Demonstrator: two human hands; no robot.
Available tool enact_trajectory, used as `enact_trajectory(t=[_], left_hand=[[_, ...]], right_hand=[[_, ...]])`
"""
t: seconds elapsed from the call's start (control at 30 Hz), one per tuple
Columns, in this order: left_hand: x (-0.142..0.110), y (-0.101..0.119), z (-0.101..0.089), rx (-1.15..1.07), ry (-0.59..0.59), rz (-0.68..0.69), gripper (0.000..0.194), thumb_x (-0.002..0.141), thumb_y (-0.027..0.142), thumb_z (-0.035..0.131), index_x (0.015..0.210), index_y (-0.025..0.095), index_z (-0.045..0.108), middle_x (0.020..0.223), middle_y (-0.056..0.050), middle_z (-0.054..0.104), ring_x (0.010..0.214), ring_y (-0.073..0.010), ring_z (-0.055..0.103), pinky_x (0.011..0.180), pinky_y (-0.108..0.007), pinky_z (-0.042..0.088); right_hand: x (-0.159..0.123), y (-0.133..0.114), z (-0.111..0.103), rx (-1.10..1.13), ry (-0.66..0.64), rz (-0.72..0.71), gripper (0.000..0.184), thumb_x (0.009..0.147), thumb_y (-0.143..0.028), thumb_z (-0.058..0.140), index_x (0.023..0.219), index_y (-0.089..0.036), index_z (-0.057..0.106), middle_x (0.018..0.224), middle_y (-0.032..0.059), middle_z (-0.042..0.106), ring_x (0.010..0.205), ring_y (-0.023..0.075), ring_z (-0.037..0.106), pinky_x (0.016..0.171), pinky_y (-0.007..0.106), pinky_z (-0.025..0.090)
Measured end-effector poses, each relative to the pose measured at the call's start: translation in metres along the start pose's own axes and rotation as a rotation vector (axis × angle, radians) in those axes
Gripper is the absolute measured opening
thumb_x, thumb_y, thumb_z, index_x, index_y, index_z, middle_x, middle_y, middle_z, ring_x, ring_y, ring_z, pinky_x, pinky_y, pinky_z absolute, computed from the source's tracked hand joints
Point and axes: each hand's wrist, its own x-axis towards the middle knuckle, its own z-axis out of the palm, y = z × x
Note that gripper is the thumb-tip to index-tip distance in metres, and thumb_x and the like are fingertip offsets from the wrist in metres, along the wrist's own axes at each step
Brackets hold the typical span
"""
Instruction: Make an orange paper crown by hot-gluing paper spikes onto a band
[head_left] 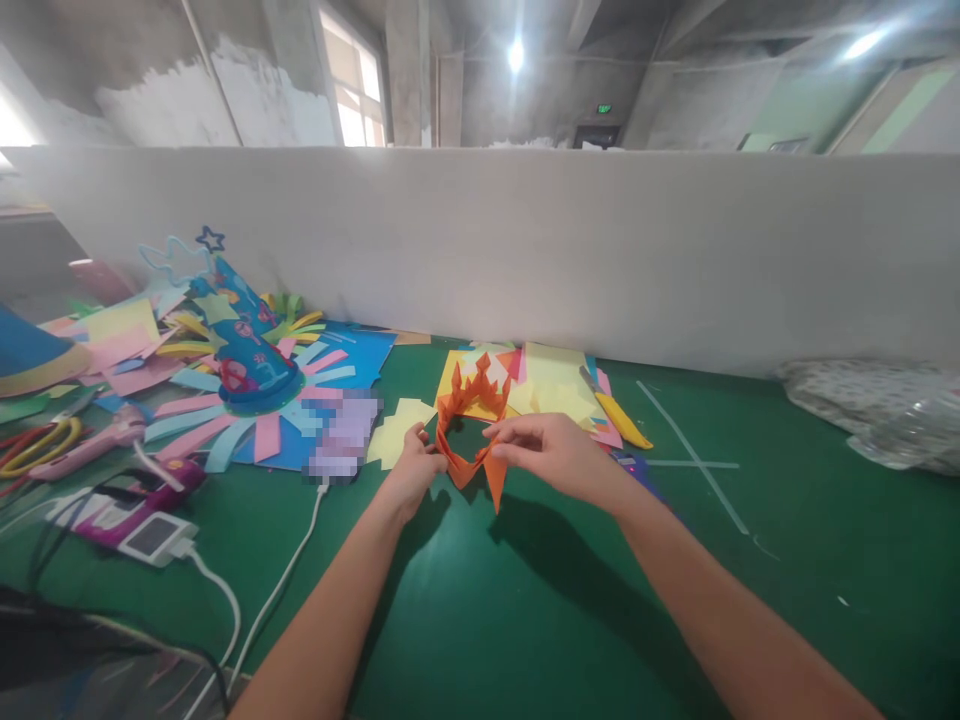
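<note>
An orange folded-paper crown (pixel 484 385), ring-shaped with pointed tips at its far side, is held just over the green table between my hands. My left hand (pixel 414 468) grips its left side, thumb and fingers closed on the paper. On the right, my right hand (pixel 547 455) pinches the ring's near right edge, where a loose orange point (pixel 496 485) hangs down. Some of my right fingertips are hidden behind the paper. Behind the crown lie yellow and pink paper sheets (pixel 555 375).
A blue cone party hat (pixel 251 345) with paper strips stands at left. Nearby are a pink glue gun (pixel 94 447), a purple-white device (pixel 146 530) and white cables (pixel 289 565). A yellow-handled cutter (pixel 624 420) lies right of the sheets. A plastic bottle (pixel 911 430) rests far right, before a low white partition (pixel 562 250).
</note>
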Motion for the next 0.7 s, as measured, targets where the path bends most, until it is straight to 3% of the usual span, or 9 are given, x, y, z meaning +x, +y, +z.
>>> enact_trajectory(t=[0.07, 0.13, 0.27, 0.4, 0.53, 0.7], left_hand=[[-0.003, 0.001, 0.001, 0.009, -0.028, 0.0, 0.076, 0.05, -0.004, 0.055, 0.119, 0.023, 0.037, 0.124, -0.013, 0.041, 0.096, -0.0202, 0.056, 0.069, -0.026, 0.048], [-0.005, 0.004, 0.002, -0.032, -0.026, -0.017, 0.073, 0.054, -0.003, 0.056, 0.119, 0.023, 0.037, 0.126, -0.013, 0.039, 0.096, -0.0191, 0.056, 0.071, -0.026, 0.049], [-0.006, 0.008, 0.008, -0.206, -0.032, -0.055, 0.059, 0.058, -0.008, 0.052, 0.109, 0.02, 0.044, 0.124, -0.011, 0.04, 0.094, -0.0152, 0.059, 0.08, -0.026, 0.048], [-0.006, 0.011, 0.014, -0.4, -0.038, -0.118, 0.054, 0.056, -0.013, 0.045, 0.103, 0.014, 0.046, 0.11, -0.012, 0.045, 0.09, -0.0149, 0.061, 0.081, -0.023, 0.049], [-0.01, 0.014, 0.018, -0.457, -0.046, -0.223, 0.052, 0.057, -0.014, 0.044, 0.104, 0.01, 0.045, 0.105, -0.014, 0.046, 0.089, -0.0159, 0.062, 0.075, -0.02, 0.051], [-0.015, 0.014, 0.02, -0.463, -0.093, -0.263, 0.055, 0.059, -0.014, 0.045, 0.108, 0.011, 0.043, 0.107, -0.015, 0.047, 0.087, -0.0161, 0.062, 0.072, -0.02, 0.052]], right_hand=[[-0.003, 0.001, 0.002, -0.001, -0.068, -0.015, 0.017, 0.078, -0.031, 0.056, 0.071, -0.019, 0.066, 0.105, 0.0054, 0.066, 0.094, 0.02, 0.061, 0.073, 0.029, 0.047], [-0.004, 0.002, 0.009, -0.051, -0.117, -0.031, 0.018, 0.078, -0.029, 0.056, 0.065, -0.019, 0.064, 0.093, 0.005, 0.069, 0.099, 0.0218, 0.059, 0.073, 0.029, 0.046], [0.0, 0.004, 0.023, -0.15, -0.102, -0.02, 0.019, 0.078, -0.028, 0.054, 0.063, -0.019, 0.062, 0.073, 0.0028, 0.067, 0.083, 0.0203, 0.062, 0.066, 0.027, 0.044], [0.002, 0.004, 0.019, -0.203, -0.057, 0.058, 0.018, 0.078, -0.029, 0.052, 0.071, -0.019, 0.065, 0.074, 0.0022, 0.067, 0.066, 0.0161, 0.06, 0.058, 0.026, 0.041], [-0.001, 0.004, 0.01, -0.228, -0.011, 0.08, 0.018, 0.078, -0.028, 0.051, 0.075, -0.019, 0.067, 0.074, 0.0025, 0.067, 0.066, 0.0161, 0.059, 0.059, 0.026, 0.04], [-0.007, 0.005, 0.011, -0.29, -0.024, 0.049, 0.019, 0.077, -0.027, 0.051, 0.064, -0.019, 0.063, 0.076, 0.0036, 0.067, 0.066, 0.0163, 0.058, 0.058, 0.026, 0.038]])
